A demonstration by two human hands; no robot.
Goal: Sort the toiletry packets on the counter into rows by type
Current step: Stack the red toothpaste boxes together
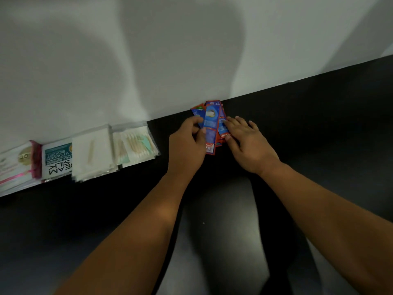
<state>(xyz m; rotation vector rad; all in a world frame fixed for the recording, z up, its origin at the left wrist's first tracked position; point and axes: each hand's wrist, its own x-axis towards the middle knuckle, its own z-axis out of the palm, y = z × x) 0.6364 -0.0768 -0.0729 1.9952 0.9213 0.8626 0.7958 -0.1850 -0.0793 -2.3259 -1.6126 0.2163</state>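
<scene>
Several red-and-blue toothpaste packets [211,122] lie fanned against the wall at the back of the black counter [223,231]. My left hand [187,143] grips their left side, thumb and fingers curled on the top packet. My right hand [246,143] rests flat on the packets' right side, fingers spread. Along the wall to the left lie a clear stack of cotton-swab packets [136,143], a stack of white packets holding a wooden stick [92,153], a white and teal shampoo sachet [57,159] and white packets with pink trim [17,167].
A pale wall [170,50] runs along the counter's far edge, slanting up to the right. The dark counter stretches on to the right of my hands and toward me, with my shadow across it.
</scene>
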